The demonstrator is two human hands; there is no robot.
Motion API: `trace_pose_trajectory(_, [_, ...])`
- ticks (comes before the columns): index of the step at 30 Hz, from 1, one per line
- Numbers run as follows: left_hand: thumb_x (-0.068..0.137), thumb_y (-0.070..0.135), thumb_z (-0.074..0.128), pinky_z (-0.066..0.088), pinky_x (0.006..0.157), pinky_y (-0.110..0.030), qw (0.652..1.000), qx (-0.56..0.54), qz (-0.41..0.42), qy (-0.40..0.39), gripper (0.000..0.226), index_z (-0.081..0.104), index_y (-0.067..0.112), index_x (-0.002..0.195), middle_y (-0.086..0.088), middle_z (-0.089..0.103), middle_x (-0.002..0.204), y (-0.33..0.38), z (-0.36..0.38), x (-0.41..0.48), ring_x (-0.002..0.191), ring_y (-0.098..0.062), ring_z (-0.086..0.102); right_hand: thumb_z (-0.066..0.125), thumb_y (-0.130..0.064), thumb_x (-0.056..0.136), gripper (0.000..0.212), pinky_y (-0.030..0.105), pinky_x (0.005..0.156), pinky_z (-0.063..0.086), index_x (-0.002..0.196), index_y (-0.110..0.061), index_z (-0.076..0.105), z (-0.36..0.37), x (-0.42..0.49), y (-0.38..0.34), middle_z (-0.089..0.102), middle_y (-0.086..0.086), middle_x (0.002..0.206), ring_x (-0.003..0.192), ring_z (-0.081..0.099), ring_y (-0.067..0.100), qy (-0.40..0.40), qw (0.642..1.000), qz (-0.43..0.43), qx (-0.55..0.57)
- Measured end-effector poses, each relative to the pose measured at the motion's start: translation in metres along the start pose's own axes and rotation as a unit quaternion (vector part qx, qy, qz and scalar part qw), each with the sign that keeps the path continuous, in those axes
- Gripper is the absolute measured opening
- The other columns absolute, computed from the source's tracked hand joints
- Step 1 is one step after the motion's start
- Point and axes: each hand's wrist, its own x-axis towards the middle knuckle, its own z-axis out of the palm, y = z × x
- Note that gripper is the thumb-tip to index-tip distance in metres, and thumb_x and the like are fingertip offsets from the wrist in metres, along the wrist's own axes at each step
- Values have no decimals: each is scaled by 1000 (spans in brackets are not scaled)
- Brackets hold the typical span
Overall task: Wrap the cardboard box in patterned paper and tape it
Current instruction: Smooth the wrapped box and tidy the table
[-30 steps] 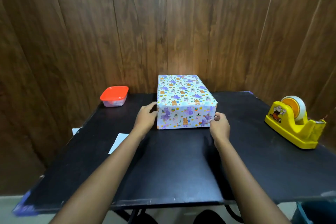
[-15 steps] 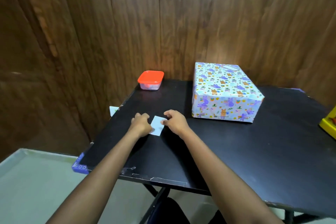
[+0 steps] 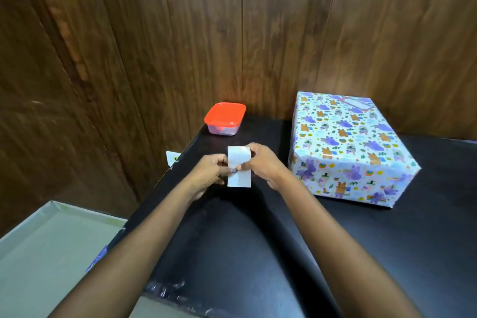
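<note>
Lifted card (image 3: 240, 156) now pinched between left hand (image 3: 210, 171) and right hand (image 3: 263, 165).

Single head-worn view, looking forward and down from close above the worktop (image 3: 258, 240), facing the wood-panelled wall (image 3: 206, 33) beyond the hands.

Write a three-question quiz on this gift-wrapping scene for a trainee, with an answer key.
1. True or false: a hand rests on the wrapped box.
2. What holds the white slip? A) the left hand alone B) the right hand alone C) both hands
3. Fill in: the lid of the plastic container is ___.
Key: 1 false; 2 C; 3 red.
</note>
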Motion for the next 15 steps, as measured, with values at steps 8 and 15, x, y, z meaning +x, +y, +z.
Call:
trace_pose_trajectory(8, [87,1,58,40,54,-21,995,-75,-58,-27,11,63,9,92,-9,68,86,70,15,36,71,-16,59,57,5,86,15,22,51,49,80,-8,63,-46,7,-36,66,12,90,80,65,24,133,978,63,147])
trace_pose_trajectory(15, [88,-8,46,43,48,-17,977,-165,-102,-93,23,61,10,83,-2,67,65,148,51,44,52,-9,60,55,9,86,22,18,47,46,72,-5,63,-102,-23,-78,60,7,68,55,54,17,222,936,110,249])
